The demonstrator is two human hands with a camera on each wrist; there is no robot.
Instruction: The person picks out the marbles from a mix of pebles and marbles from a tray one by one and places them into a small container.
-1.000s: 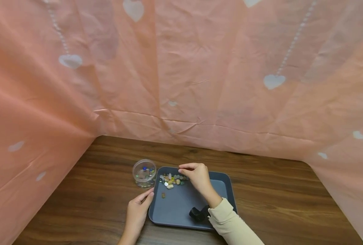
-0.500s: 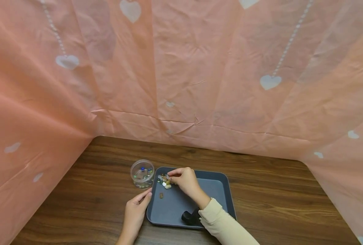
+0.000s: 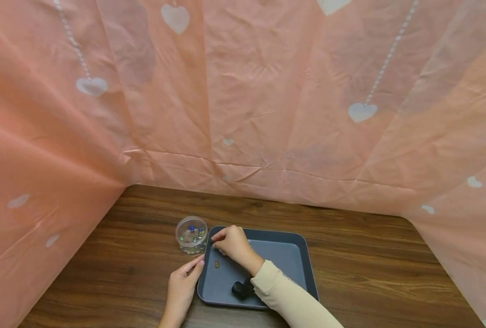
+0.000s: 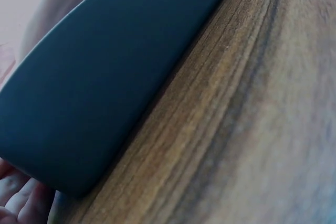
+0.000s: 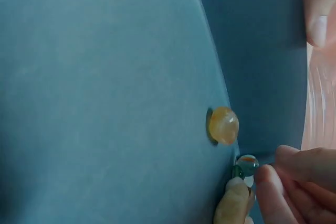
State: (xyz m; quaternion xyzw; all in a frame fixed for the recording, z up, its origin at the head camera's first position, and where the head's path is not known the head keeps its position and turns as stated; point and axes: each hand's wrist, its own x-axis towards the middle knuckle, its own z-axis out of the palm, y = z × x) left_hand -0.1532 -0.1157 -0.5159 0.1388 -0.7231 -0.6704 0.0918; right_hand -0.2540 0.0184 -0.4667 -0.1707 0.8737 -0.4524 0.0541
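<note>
My left hand (image 3: 182, 287) holds the near left edge of a dark grey tray (image 3: 281, 253), thumb at the rim. My right hand (image 3: 235, 243) reaches into the tray's far left corner, thumb and forefinger slightly apart. In the right wrist view, its fingertips are beside a clear glass marble (image 5: 247, 164) with an orange streak; nothing shows between them. A beige pebble (image 5: 232, 205) lies close by. An amber pebble (image 5: 223, 125) sits apart, near the tray wall. In the head view, my right hand hides most of the pebble pile.
Left of the tray stands a clear round jar (image 3: 191, 236) with several marbles inside, some blue. A black object (image 3: 241, 289) shows under my right wrist, above the tray floor. A pink curtain (image 3: 251, 114) with hearts hangs behind the wooden table (image 3: 365, 255).
My right hand has moved left across the pebbles to the tray's far left corner, and now covers the pile. The left hand stays on the tray edge.
</note>
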